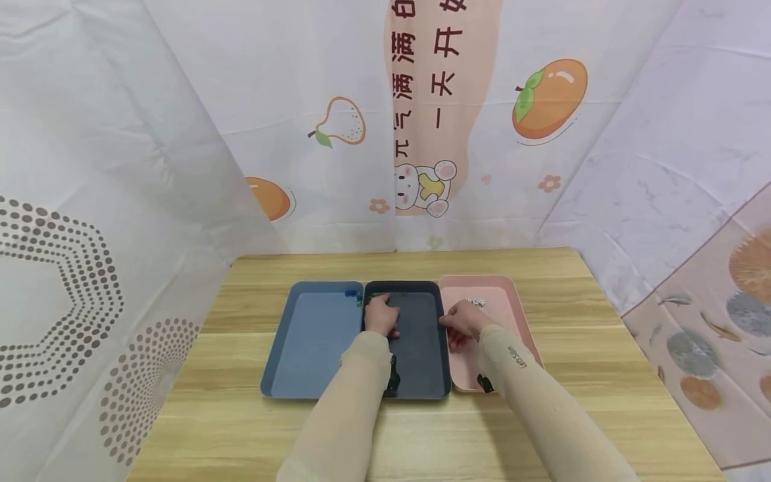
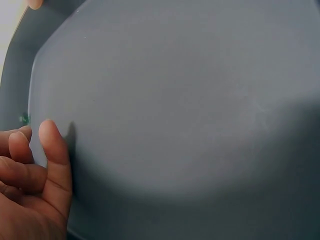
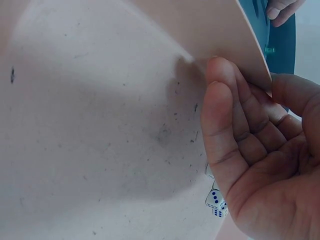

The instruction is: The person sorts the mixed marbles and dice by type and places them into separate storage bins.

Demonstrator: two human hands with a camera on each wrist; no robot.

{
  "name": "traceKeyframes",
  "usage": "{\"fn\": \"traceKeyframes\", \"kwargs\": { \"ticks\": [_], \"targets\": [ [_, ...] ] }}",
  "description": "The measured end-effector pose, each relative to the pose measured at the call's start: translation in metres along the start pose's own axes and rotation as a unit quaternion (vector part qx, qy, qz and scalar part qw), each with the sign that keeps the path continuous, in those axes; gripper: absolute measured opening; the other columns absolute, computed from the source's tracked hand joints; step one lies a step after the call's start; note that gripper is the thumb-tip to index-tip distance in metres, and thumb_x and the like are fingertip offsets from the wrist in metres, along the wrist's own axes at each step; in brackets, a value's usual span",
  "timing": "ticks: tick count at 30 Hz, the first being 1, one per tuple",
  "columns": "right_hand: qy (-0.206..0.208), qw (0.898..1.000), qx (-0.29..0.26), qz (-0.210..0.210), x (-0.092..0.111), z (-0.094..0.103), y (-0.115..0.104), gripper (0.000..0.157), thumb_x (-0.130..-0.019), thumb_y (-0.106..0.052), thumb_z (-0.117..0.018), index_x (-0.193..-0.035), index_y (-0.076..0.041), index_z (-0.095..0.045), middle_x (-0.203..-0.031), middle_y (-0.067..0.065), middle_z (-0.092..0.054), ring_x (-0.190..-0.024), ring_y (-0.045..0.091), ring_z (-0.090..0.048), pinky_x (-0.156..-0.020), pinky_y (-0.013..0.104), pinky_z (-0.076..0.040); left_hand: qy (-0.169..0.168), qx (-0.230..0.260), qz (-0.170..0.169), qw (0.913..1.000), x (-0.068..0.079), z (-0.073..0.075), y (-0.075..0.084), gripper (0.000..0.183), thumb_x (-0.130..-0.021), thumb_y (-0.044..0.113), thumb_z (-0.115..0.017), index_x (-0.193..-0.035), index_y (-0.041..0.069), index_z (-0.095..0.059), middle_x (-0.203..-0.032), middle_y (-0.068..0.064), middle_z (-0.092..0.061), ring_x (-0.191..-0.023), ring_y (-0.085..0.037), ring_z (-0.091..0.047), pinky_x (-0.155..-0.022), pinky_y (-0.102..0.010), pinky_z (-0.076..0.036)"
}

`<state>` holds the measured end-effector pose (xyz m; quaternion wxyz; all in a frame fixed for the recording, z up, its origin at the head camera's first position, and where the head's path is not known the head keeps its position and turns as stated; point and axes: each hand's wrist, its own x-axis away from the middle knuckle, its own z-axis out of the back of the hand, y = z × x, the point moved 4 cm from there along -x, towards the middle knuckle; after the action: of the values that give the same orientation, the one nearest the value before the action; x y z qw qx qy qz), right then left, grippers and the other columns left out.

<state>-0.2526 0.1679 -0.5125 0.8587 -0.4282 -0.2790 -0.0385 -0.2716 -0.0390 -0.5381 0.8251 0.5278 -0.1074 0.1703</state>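
My left hand (image 1: 379, 316) reaches into the dark grey-blue tray (image 1: 421, 341) near its far left corner. Thumb and forefinger tips come close together there; I cannot tell whether they pinch anything. Small green pieces (image 2: 25, 119) lie against that tray's wall, just past the fingertips in the left wrist view. With thumb outside and fingers inside, my right hand (image 3: 270, 150) grips the near-side left rim of the pink tray (image 1: 501, 308). White dice (image 3: 215, 199) with blue dots sit inside the pink tray, partly hidden behind the right hand in its wrist view.
Left of the dark tray stands a blue tray (image 1: 310, 341), with small blue and green pieces (image 1: 354, 294) at its far right corner. All three trays stand side by side on a wooden table (image 1: 572, 335). Printed curtains (image 1: 337, 201) hang behind and at both sides.
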Motion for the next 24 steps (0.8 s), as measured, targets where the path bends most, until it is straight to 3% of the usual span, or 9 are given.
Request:
{"fn": "traceKeyframes", "kwargs": {
  "ticks": [12,14,16,20,22,24],
  "targets": [
    [0.002,1.000,0.000,0.003,-0.001,0.000,0.000,0.030,-0.104,-0.014,-0.058,-0.083,0.005,-0.066,-0.068,0.017,-0.070,-0.053,0.020,-0.069,-0.056,0.034,-0.061,-0.007,-0.021,-0.031,0.9993,0.005,-0.014,0.002,0.053,-0.098,0.009,-0.068,-0.149,0.012,-0.055,-0.054,-0.005,-0.055,-0.037,-0.012,-0.043,-0.036,-0.026,-0.047],
    [-0.001,1.000,0.000,0.004,0.000,0.001,-0.001,0.030,-0.104,-0.015,-0.058,-0.084,0.005,-0.066,-0.068,0.018,-0.070,-0.054,0.020,-0.069,-0.056,0.034,-0.061,-0.004,-0.031,-0.040,0.9987,0.009,-0.016,0.005,0.051,-0.097,0.009,-0.070,-0.146,0.012,-0.059,-0.065,-0.009,-0.064,-0.036,-0.013,-0.044,-0.036,-0.026,-0.045],
    [-0.005,1.000,0.001,0.008,0.001,0.002,-0.001,0.030,-0.105,-0.015,-0.057,-0.086,0.006,-0.066,-0.070,0.019,-0.071,-0.056,0.021,-0.070,-0.057,0.034,-0.061,-0.002,-0.048,-0.046,0.9978,0.012,-0.019,0.007,0.049,-0.095,0.011,-0.072,-0.143,0.014,-0.062,-0.087,-0.012,-0.072,-0.036,-0.013,-0.046,-0.036,-0.026,-0.045],
    [-0.013,1.000,-0.001,0.012,0.002,0.002,-0.002,0.030,-0.105,-0.015,-0.056,-0.087,0.006,-0.065,-0.071,0.020,-0.071,-0.057,0.021,-0.070,-0.059,0.034,-0.061,-0.001,-0.087,-0.054,0.9947,0.015,-0.025,0.010,0.045,-0.093,0.014,-0.076,-0.137,0.017,-0.068,-0.117,-0.011,-0.073,-0.042,-0.016,-0.055,-0.040,-0.029,-0.048],
    [-0.014,1.000,-0.001,0.012,0.001,0.002,-0.001,0.029,-0.105,-0.015,-0.057,-0.087,0.007,-0.065,-0.070,0.019,-0.071,-0.057,0.021,-0.069,-0.058,0.034,-0.060,-0.002,-0.120,-0.065,0.9906,0.016,-0.028,0.012,0.042,-0.092,0.017,-0.078,-0.134,0.018,-0.071,-0.123,-0.008,-0.072,-0.057,-0.017,-0.065,-0.051,-0.032,-0.055],
    [-0.012,1.000,-0.001,0.009,0.001,0.002,-0.001,0.029,-0.104,-0.015,-0.057,-0.086,0.006,-0.065,-0.069,0.018,-0.070,-0.056,0.020,-0.069,-0.057,0.033,-0.060,-0.011,-0.153,-0.085,0.9845,0.017,-0.032,0.014,0.040,-0.091,0.018,-0.080,-0.130,0.019,-0.073,-0.127,-0.005,-0.072,-0.083,-0.020,-0.073,-0.070,-0.037,-0.060]
  ]
}}
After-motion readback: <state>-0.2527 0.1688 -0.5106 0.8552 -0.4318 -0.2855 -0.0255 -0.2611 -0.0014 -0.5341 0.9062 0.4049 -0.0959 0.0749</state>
